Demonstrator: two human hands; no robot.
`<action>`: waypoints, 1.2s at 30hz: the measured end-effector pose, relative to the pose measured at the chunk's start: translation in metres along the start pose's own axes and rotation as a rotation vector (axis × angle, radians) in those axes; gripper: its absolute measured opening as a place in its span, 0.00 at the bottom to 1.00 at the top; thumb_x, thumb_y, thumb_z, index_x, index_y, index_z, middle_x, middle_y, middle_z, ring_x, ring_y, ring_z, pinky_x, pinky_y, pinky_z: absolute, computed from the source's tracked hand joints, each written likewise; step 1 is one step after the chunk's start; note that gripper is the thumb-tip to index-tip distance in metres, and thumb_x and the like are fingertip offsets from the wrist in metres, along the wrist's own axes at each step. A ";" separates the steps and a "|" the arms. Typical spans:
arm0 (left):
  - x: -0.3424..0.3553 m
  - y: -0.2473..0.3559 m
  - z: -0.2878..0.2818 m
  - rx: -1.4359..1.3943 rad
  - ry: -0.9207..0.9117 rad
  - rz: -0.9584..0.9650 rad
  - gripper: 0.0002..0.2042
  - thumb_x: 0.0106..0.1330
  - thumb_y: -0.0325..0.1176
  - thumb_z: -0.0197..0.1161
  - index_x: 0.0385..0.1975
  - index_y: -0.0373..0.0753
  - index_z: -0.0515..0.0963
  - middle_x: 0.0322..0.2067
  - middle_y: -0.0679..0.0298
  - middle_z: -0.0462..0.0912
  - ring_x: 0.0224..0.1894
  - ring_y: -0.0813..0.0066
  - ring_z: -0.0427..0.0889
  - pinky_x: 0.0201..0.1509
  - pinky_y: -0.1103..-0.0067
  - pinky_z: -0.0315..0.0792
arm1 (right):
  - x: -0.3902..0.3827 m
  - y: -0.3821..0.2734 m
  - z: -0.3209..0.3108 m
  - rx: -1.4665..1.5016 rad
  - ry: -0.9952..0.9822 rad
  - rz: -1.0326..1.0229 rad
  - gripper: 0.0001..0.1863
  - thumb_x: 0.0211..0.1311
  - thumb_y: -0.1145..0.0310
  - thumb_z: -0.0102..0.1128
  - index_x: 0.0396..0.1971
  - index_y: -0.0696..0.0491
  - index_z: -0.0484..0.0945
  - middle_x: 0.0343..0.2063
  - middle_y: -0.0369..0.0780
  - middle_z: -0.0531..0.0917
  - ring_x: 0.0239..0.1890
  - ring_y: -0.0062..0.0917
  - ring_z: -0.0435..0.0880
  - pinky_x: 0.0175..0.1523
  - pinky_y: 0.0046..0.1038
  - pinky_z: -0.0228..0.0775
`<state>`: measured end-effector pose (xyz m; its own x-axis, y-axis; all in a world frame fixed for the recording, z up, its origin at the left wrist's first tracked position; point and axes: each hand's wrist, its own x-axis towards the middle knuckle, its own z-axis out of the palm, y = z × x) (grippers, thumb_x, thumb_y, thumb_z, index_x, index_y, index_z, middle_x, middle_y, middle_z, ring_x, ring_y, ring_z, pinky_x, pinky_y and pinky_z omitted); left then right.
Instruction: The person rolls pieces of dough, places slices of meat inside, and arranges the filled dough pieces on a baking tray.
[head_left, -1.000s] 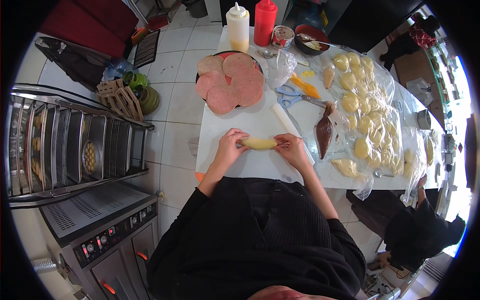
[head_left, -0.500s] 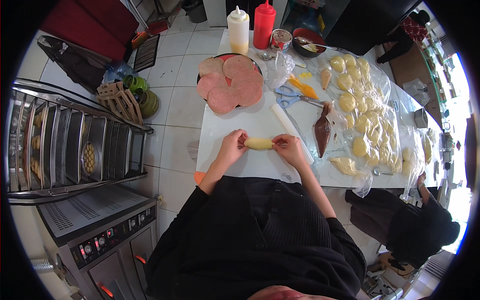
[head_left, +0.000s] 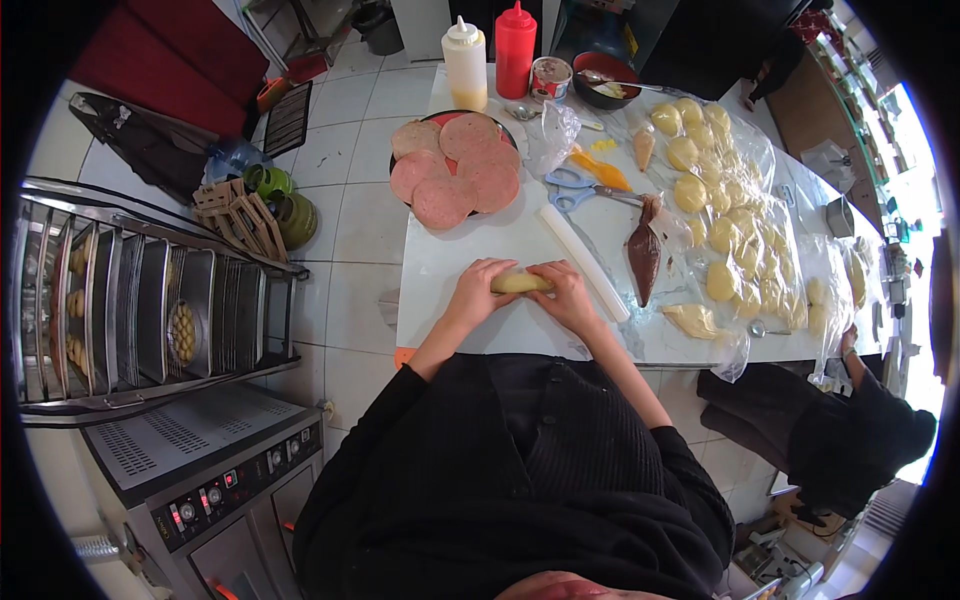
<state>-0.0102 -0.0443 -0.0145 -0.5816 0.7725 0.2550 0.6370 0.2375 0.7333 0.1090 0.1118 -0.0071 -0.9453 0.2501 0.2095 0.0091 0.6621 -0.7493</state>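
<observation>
A short roll of pale yellow dough (head_left: 520, 283) is held just above the white table (head_left: 430, 310), close to my body. My left hand (head_left: 483, 290) grips its left end, fingers curled round it. Its right end is in my right hand (head_left: 566, 291), with the fingers over the top. The hands cover both ends, so only the middle of the roll shows. A white rolling pin (head_left: 585, 262) lies slantwise just right of my right hand. Beyond my hands stands a dark-rimmed plate with pink slices of deli meat (head_left: 445, 203).
Plastic-covered dough balls (head_left: 722, 235) fill the table's right side. Nearer lie a brown-filled piping bag (head_left: 643, 255), blue scissors (head_left: 572, 188) and an orange scraper (head_left: 610, 175). Squeeze bottles (head_left: 515, 55), a can (head_left: 551, 78) and a bowl (head_left: 606, 90) stand at the back. Another person (head_left: 850, 440) is at the right.
Both hands have moved closer together along the dough roll. Their fingers now wrap over it, where before they pinched its two ends.
</observation>
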 end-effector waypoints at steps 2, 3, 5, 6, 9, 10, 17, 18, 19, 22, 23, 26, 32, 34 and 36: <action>-0.002 0.000 -0.011 0.054 0.013 0.089 0.20 0.39 0.28 0.73 0.37 0.39 0.81 0.33 0.62 0.83 0.39 0.63 0.79 0.46 0.72 0.72 | -0.004 -0.007 -0.009 0.004 0.008 0.004 0.20 0.44 0.74 0.67 0.42 0.57 0.79 0.36 0.44 0.81 0.41 0.40 0.76 0.49 0.35 0.69; -0.003 -0.004 -0.014 0.054 0.013 0.088 0.20 0.39 0.28 0.73 0.37 0.39 0.81 0.33 0.62 0.83 0.39 0.63 0.79 0.46 0.72 0.72 | -0.005 -0.008 -0.012 0.007 0.017 0.007 0.19 0.44 0.74 0.67 0.41 0.57 0.79 0.36 0.44 0.81 0.41 0.39 0.77 0.48 0.35 0.69; -0.004 -0.010 -0.019 -0.028 -0.164 -0.055 0.22 0.38 0.27 0.74 0.39 0.39 0.80 0.34 0.61 0.82 0.39 0.64 0.79 0.46 0.72 0.73 | -0.006 -0.003 -0.012 0.022 0.000 0.034 0.19 0.44 0.74 0.67 0.41 0.57 0.79 0.35 0.44 0.81 0.40 0.39 0.77 0.48 0.35 0.69; -0.004 -0.013 -0.019 -0.029 -0.164 -0.057 0.22 0.38 0.27 0.74 0.39 0.39 0.80 0.34 0.61 0.82 0.39 0.64 0.79 0.46 0.72 0.73 | -0.007 -0.001 -0.012 0.038 -0.016 0.062 0.20 0.44 0.75 0.67 0.41 0.57 0.79 0.35 0.44 0.81 0.39 0.39 0.77 0.48 0.34 0.69; 0.000 -0.009 -0.022 -0.048 -0.242 -0.090 0.22 0.39 0.26 0.74 0.39 0.39 0.80 0.35 0.61 0.82 0.38 0.64 0.79 0.44 0.73 0.74 | -0.004 0.002 -0.012 0.061 -0.050 0.101 0.19 0.44 0.76 0.67 0.41 0.58 0.79 0.36 0.45 0.81 0.37 0.37 0.78 0.46 0.34 0.70; 0.002 -0.008 -0.024 -0.100 -0.241 -0.098 0.22 0.40 0.25 0.73 0.40 0.39 0.79 0.34 0.62 0.82 0.38 0.66 0.79 0.43 0.74 0.75 | -0.004 0.003 -0.013 0.060 -0.048 0.100 0.19 0.44 0.76 0.67 0.41 0.58 0.79 0.36 0.45 0.81 0.37 0.37 0.78 0.46 0.34 0.70; -0.003 -0.015 -0.032 -0.178 -0.233 -0.220 0.26 0.44 0.19 0.70 0.47 0.41 0.74 0.36 0.60 0.80 0.33 0.69 0.83 0.41 0.77 0.78 | -0.004 0.002 -0.015 0.111 -0.036 0.133 0.19 0.44 0.77 0.66 0.41 0.58 0.79 0.36 0.44 0.82 0.38 0.35 0.79 0.46 0.32 0.72; -0.004 -0.019 -0.029 -0.178 -0.233 -0.221 0.26 0.44 0.19 0.70 0.47 0.41 0.74 0.36 0.60 0.80 0.33 0.69 0.83 0.41 0.77 0.78 | -0.002 0.001 -0.014 0.099 -0.042 0.123 0.19 0.43 0.76 0.67 0.41 0.58 0.79 0.36 0.43 0.82 0.39 0.35 0.79 0.47 0.32 0.72; -0.004 -0.019 -0.027 -0.227 -0.229 -0.219 0.25 0.45 0.18 0.69 0.46 0.40 0.73 0.37 0.59 0.79 0.33 0.70 0.83 0.40 0.78 0.79 | -0.002 0.001 -0.014 0.099 -0.039 0.127 0.19 0.43 0.76 0.67 0.41 0.58 0.79 0.36 0.43 0.82 0.39 0.35 0.79 0.47 0.32 0.72; -0.005 -0.016 -0.024 -0.279 -0.180 -0.219 0.23 0.47 0.16 0.66 0.45 0.39 0.73 0.35 0.59 0.78 0.32 0.71 0.83 0.38 0.79 0.80 | -0.002 0.001 -0.016 0.066 -0.055 0.139 0.20 0.43 0.76 0.67 0.41 0.58 0.79 0.38 0.44 0.81 0.40 0.36 0.79 0.48 0.32 0.71; -0.006 -0.013 -0.025 -0.280 -0.130 -0.223 0.23 0.47 0.15 0.65 0.45 0.39 0.73 0.33 0.60 0.79 0.33 0.72 0.83 0.38 0.80 0.80 | -0.003 -0.002 -0.018 0.054 -0.073 0.153 0.21 0.42 0.75 0.67 0.42 0.58 0.79 0.39 0.44 0.81 0.41 0.36 0.78 0.49 0.33 0.71; -0.009 -0.010 -0.026 -0.296 -0.107 -0.295 0.23 0.48 0.14 0.64 0.46 0.38 0.72 0.33 0.60 0.79 0.33 0.73 0.83 0.38 0.80 0.80 | 0.000 -0.010 -0.023 -0.002 -0.100 0.120 0.24 0.42 0.75 0.68 0.44 0.57 0.77 0.40 0.44 0.80 0.44 0.37 0.77 0.52 0.33 0.70; -0.015 -0.020 -0.014 -0.333 -0.092 -0.298 0.23 0.49 0.15 0.63 0.47 0.39 0.72 0.41 0.57 0.77 0.33 0.70 0.82 0.36 0.79 0.79 | 0.015 -0.023 -0.011 -0.101 -0.210 -0.018 0.28 0.41 0.74 0.69 0.49 0.55 0.75 0.44 0.43 0.78 0.49 0.37 0.74 0.55 0.34 0.68; -0.018 -0.018 -0.018 -0.317 -0.068 -0.274 0.24 0.49 0.14 0.63 0.48 0.39 0.72 0.41 0.58 0.77 0.33 0.72 0.81 0.37 0.79 0.79 | 0.018 -0.025 -0.008 -0.145 -0.239 -0.038 0.29 0.41 0.73 0.69 0.49 0.55 0.74 0.45 0.43 0.78 0.50 0.36 0.73 0.55 0.34 0.68; -0.021 -0.012 -0.027 -0.303 -0.042 -0.251 0.25 0.49 0.14 0.62 0.49 0.39 0.71 0.41 0.59 0.78 0.34 0.74 0.80 0.38 0.79 0.79 | 0.021 -0.025 -0.006 -0.184 -0.292 -0.016 0.28 0.42 0.72 0.68 0.49 0.54 0.74 0.44 0.42 0.78 0.49 0.36 0.73 0.56 0.34 0.67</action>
<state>-0.0196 -0.0791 -0.0116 -0.6748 0.7376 0.0229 0.2962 0.2423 0.9239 0.0913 0.1046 0.0202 -0.9990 0.0432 0.0119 0.0267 0.7871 -0.6163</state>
